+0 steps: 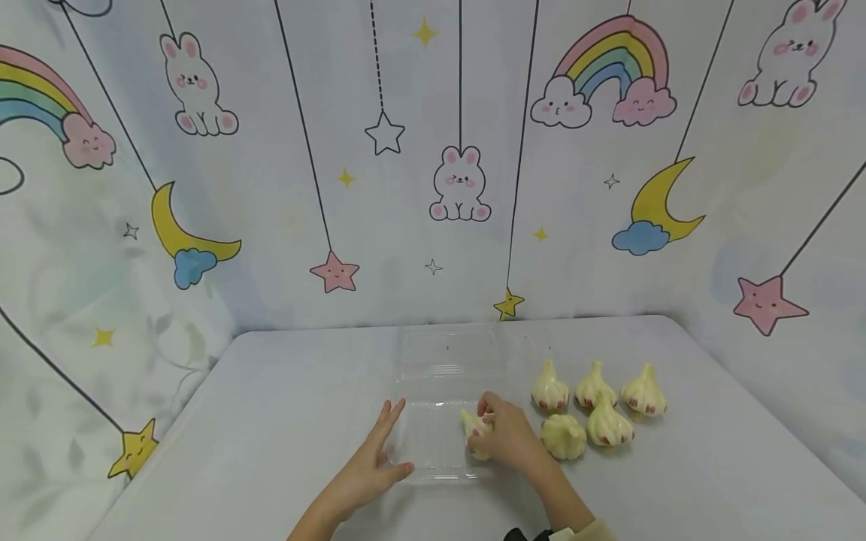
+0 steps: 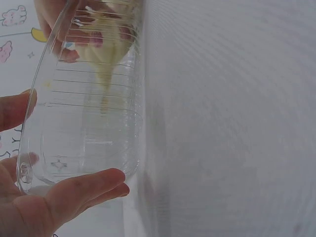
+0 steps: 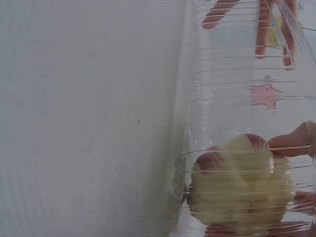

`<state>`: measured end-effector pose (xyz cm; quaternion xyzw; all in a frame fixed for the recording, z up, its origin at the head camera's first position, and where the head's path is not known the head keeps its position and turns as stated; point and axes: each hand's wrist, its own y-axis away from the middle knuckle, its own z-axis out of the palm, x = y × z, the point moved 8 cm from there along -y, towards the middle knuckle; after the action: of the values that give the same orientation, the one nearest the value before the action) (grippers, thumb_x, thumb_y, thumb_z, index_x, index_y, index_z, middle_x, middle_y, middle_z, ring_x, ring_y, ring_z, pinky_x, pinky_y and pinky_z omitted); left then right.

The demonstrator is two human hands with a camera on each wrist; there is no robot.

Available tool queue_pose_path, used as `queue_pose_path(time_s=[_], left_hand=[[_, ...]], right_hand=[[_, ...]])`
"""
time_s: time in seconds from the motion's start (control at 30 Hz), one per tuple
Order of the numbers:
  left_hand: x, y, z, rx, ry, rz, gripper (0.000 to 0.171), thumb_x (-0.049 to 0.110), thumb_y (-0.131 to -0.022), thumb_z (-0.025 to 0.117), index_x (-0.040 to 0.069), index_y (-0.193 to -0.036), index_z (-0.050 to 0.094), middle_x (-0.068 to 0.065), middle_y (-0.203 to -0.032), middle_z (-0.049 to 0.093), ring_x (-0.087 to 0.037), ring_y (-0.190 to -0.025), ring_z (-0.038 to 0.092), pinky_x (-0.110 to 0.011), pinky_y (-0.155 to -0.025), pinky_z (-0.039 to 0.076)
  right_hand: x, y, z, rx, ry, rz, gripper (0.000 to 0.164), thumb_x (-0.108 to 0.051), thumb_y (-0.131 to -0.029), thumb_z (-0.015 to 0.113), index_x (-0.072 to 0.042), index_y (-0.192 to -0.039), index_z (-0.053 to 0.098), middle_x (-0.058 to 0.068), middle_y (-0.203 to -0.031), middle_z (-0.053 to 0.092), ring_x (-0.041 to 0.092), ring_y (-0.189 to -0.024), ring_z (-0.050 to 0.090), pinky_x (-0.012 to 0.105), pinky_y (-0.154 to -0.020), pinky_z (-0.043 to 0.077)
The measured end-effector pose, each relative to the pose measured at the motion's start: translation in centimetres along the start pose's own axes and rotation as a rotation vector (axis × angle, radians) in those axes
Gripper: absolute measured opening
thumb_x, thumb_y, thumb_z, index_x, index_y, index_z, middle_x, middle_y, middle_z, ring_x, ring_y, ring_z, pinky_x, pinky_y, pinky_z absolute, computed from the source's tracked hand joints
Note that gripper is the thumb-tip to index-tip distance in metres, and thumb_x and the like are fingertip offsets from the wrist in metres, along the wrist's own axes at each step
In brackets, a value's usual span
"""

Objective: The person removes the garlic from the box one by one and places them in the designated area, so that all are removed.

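A clear plastic box [image 1: 433, 443] sits on the table with its lid [image 1: 446, 353] folded back, away from the person. My right hand [image 1: 517, 439] reaches into the box's right side and grips a garlic bulb [image 1: 476, 425] between thumb and fingers. Through the clear wall in the left wrist view, this garlic bulb [image 2: 111, 47] lies with its stem toward the left hand. The right wrist view shows its rounded, purple-marked end close to the wall. My left hand [image 1: 365, 469] rests against the box's left side, fingers spread and fairly straight, thumb near the front corner.
Several more garlic bulbs [image 1: 610, 422] stand grouped on the white table [image 1: 284, 421], just right of the box. One of these bulbs [image 1: 564, 437] is close beside the right hand. A patterned cloth backdrop [image 1: 406, 225] rises behind the table and along its sides.
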<state>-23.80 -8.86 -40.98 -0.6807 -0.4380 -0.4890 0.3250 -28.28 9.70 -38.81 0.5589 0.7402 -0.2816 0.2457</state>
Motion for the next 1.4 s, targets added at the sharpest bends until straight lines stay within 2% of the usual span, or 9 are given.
queue_pose_path(time_s=[0.27,0.53,0.7,0.8,0.93,1.1,1.4], left_hand=[[-0.1,0.0,-0.1,0.006,-0.009,-0.003,0.087,0.005,-0.083,0.063,0.024,-0.148,0.008,-0.022,-0.148,-0.018,-0.054,-0.129,0.001,-0.064,-0.099,0.02],[0.0,0.1,-0.2,0.01,-0.021,-0.001,0.086,0.005,-0.084,0.062,0.024,-0.148,0.007,-0.022,-0.148,-0.018,-0.054,-0.129,0.0,-0.065,-0.098,0.02],[0.1,0.1,-0.1,0.005,-0.021,-0.006,0.086,0.005,-0.085,0.061,0.023,-0.148,0.006,-0.022,-0.148,-0.019,-0.055,-0.129,-0.001,-0.066,-0.098,0.019],[0.0,0.2,-0.2,0.002,-0.019,-0.006,0.086,0.005,-0.085,0.061,0.023,-0.148,0.006,-0.022,-0.148,-0.019,-0.055,-0.129,-0.002,-0.066,-0.098,0.019],[-0.1,0.2,-0.2,0.005,-0.019,-0.006,0.086,0.006,-0.085,0.062,0.023,-0.148,0.006,-0.022,-0.148,-0.019,-0.054,-0.129,-0.002,-0.066,-0.098,0.019],[0.0,0.1,0.0,0.0,-0.021,0.005,0.085,0.008,-0.085,0.062,0.024,-0.148,0.006,-0.021,-0.148,-0.019,-0.053,-0.13,-0.002,-0.066,-0.098,0.019],[0.0,-0.1,0.1,-0.003,-0.022,0.0,0.086,0.007,-0.085,0.062,0.023,-0.148,0.007,-0.021,-0.148,-0.018,-0.054,-0.129,-0.001,-0.066,-0.098,0.019]], right_hand=[[-0.3,-0.2,1.0,-0.037,-0.02,-0.005,0.04,-0.01,-0.063,0.076,-0.009,-0.089,0.046,0.001,-0.07,0.048,0.016,-0.063,0.044,0.024,-0.05,0.035],[-0.7,-0.2,1.1,-0.061,-0.015,-0.011,0.039,-0.009,-0.065,0.077,-0.008,-0.092,0.049,0.003,-0.076,0.052,0.017,-0.066,0.045,0.026,-0.053,0.037],[-0.6,0.0,0.5,-0.035,-0.021,-0.01,0.043,-0.011,-0.064,0.08,-0.009,-0.097,0.053,0.009,-0.096,0.062,0.019,-0.079,0.053,0.032,-0.064,0.044],[-0.8,0.0,0.4,-0.026,-0.037,-0.036,0.046,-0.011,-0.064,0.079,-0.009,-0.102,0.054,0.013,-0.105,0.063,0.022,-0.087,0.056,0.035,-0.071,0.045],[-0.9,-0.1,0.2,-0.009,-0.06,-0.058,0.049,-0.012,-0.064,0.079,-0.01,-0.106,0.055,0.014,-0.106,0.063,0.023,-0.089,0.056,0.036,-0.073,0.046],[-0.5,0.1,-0.7,0.04,-0.081,-0.031,0.052,-0.014,-0.063,0.082,-0.012,-0.108,0.056,0.01,-0.107,0.062,0.02,-0.089,0.055,0.035,-0.072,0.047],[-0.5,0.6,-2.4,0.096,-0.166,-0.084,0.056,-0.008,-0.06,0.082,-0.016,-0.109,0.058,0.006,-0.103,0.061,0.014,-0.083,0.051,0.024,-0.067,0.044]])
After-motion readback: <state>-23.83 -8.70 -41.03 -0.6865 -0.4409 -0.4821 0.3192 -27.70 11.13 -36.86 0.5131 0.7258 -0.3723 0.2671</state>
